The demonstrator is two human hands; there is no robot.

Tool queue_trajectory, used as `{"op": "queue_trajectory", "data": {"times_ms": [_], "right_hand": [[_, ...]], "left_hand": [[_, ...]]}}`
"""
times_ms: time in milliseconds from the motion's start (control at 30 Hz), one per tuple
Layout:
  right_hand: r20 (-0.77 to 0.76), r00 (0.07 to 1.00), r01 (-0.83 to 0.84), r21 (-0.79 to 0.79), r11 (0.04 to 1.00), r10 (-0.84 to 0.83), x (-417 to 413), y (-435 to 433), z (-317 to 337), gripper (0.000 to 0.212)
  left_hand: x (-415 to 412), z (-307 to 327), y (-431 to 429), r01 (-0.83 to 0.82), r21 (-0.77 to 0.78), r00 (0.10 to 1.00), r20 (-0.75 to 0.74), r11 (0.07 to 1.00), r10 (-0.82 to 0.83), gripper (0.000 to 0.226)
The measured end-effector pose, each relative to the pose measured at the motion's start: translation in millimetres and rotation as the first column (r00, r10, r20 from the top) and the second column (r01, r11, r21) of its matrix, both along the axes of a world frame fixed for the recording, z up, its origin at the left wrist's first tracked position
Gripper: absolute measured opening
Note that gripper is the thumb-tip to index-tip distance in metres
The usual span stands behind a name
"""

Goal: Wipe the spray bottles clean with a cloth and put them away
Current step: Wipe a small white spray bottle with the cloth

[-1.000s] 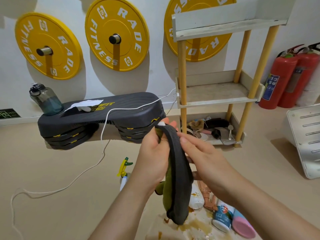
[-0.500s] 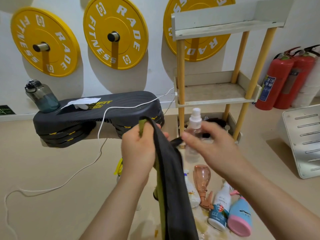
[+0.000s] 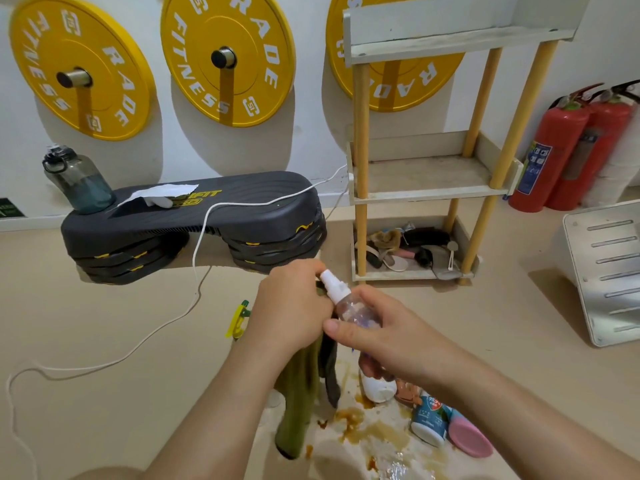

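One bottle (image 3: 349, 304), upright and apart from the cloth (image 3: 299, 393) half a second before, was held tilted, gripped by the right hand (image 3: 377, 330), nozzle against the left hand (image 3: 294, 306) that clutched the hanging cloth; wiping looked imminent, shelving outstanding.

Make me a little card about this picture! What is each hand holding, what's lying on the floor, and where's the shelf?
Left hand: the left hand grips a green and dark grey cloth that hangs down.
Right hand: the right hand holds a small clear plastic spray bottle, tilted, white nozzle at the left hand.
Floor: a white bottle, a blue-labelled bottle and a pink bottle lie by a brown spill.
Further left: a yellow and green trigger sprayer.
Shelf: a white rack with yellow posts stands behind, by the wall.
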State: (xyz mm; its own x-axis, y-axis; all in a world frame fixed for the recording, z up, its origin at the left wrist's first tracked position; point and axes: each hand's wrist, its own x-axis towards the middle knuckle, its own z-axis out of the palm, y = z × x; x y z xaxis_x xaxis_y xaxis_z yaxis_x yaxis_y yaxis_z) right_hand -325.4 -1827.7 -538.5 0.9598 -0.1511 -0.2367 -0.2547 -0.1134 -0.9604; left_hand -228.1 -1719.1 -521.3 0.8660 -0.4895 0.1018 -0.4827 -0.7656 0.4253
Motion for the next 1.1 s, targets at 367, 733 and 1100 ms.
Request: {"op": "queue_trajectory", "data": {"times_ms": [367,733,1100], "right_hand": [[-0.023,0.923,0.347,0.476,0.808,-0.383,9.9,6.5,8.9,0.049],[0.237,0.873,0.420,0.079,0.904,-0.426,8.4,3.9,12.1,0.038],[0.151,0.872,0.338,0.504,0.795,-0.466,6.1,8.6,28.4,0.039]], "left_hand": [[-24.2,7.5,-3.2,-0.185,-0.860,0.710,-0.452,0.476,-0.540,0.054],[-37.7,-15.1,-18.2,0.122,-0.782,0.930,-0.126,0.612,-0.347,0.045],[-31.5,4.7,-17.6,0.218,-0.794,0.973,0.221,0.567,-0.064,0.021]]}}
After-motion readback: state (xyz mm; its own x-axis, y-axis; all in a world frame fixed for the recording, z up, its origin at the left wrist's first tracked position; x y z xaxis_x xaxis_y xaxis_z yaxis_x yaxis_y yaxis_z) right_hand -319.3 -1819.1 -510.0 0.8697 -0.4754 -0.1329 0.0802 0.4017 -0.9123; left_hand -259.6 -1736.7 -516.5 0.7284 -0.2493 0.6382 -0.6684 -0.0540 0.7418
